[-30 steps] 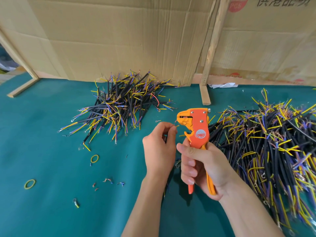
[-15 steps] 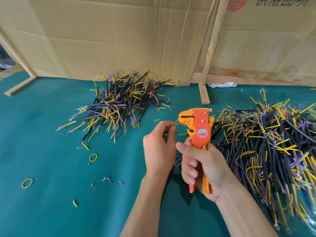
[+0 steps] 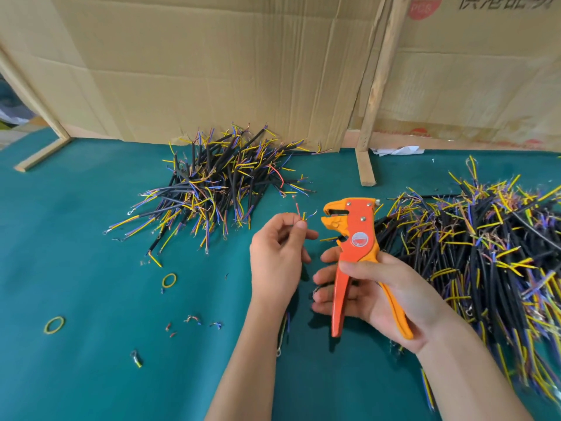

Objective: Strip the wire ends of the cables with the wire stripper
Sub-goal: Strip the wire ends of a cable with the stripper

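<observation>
I see an orange wire stripper (image 3: 355,238), black cables (image 3: 212,183) tipped yellow, blue and red, yellow rubber bands (image 3: 169,280), teal tabletop (image 3: 76,238).

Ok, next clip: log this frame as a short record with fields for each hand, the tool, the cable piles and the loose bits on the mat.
left hand: pinches a cable's thin wire ends at the fingers, just left of the tool head
right hand: grips the wire stripper by its handles
stripper mouth: open, no wire in it
cable piles: one behind the hands, a larger one at right
loose bits: two yellow rubber bands, insulation scraps
</observation>
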